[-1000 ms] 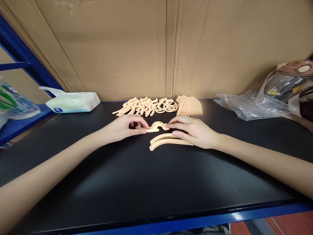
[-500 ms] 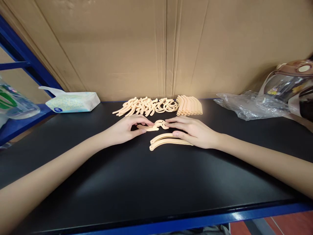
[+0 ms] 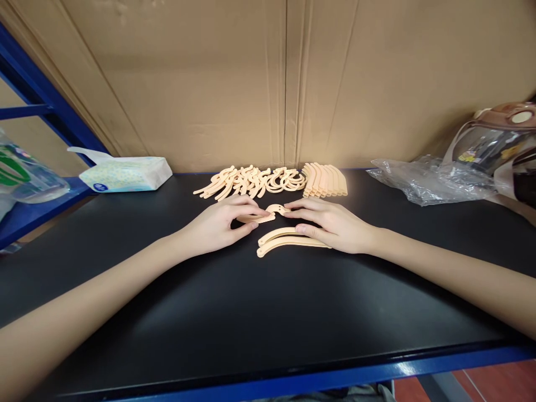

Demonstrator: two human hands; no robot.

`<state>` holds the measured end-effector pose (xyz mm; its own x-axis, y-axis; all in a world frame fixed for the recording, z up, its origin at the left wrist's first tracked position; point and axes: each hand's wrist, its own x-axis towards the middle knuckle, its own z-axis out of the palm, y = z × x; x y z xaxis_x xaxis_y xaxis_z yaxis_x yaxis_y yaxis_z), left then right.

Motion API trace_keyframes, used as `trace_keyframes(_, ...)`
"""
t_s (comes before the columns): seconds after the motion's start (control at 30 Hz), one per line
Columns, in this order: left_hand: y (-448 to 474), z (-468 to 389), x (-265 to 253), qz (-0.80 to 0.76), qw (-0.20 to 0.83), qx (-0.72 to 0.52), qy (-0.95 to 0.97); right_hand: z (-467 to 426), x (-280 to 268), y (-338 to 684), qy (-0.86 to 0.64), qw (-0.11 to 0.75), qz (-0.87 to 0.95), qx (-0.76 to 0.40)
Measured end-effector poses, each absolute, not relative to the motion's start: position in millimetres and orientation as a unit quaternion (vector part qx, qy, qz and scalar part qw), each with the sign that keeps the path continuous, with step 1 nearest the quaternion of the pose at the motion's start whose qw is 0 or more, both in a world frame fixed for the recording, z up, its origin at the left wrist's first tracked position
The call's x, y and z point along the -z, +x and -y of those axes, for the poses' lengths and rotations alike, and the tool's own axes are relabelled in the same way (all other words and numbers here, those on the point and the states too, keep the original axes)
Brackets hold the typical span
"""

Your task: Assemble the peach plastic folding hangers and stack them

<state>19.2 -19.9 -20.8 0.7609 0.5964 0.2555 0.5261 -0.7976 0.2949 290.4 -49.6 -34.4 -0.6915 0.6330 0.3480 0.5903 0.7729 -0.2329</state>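
Note:
Between my hands lie small beige plastic hook-shaped pieces (image 3: pixel 276 209) on the black tabletop. My left hand (image 3: pixel 224 223) has its fingers and thumb closed around the straight stem (image 3: pixel 263 218) of one piece, its fingertips over part of the hook. My right hand (image 3: pixel 337 226) presses its fingertips on the right end of the curved hook. Its thumb rests on two long curved beige strips (image 3: pixel 285 242), which lie side by side under that hand. The right ends of the strips are hidden by my palm.
At the back lie a heap of beige hook pieces (image 3: pixel 247 181) and a row of curved beige strips (image 3: pixel 325 180). A tissue pack (image 3: pixel 125 174) stands left, a clear plastic bag (image 3: pixel 431 181) and a drink bottle (image 3: pixel 486 145) right. Cardboard (image 3: pixel 188 84) rises behind.
My left hand has moved slightly right, shifting its hook piece and covering more of it. Two hook curves showed before; now one shows clearly. My right hand and the two strips have hardly moved.

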Motion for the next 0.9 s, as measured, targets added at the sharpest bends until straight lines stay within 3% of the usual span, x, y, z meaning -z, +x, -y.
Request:
trace_keyframes(0.57, 21, 18, 29, -0.323, 0.112, -0.229, 0.912, 48, 36, 292, -0.325, 0.215, 0.917, -0.083)
trace_keyframes(0.9, 19, 8, 23, -0.419, 0.209, -0.28, 0.838, 46, 37, 294, -0.335, 0.318, 0.87, -0.172)
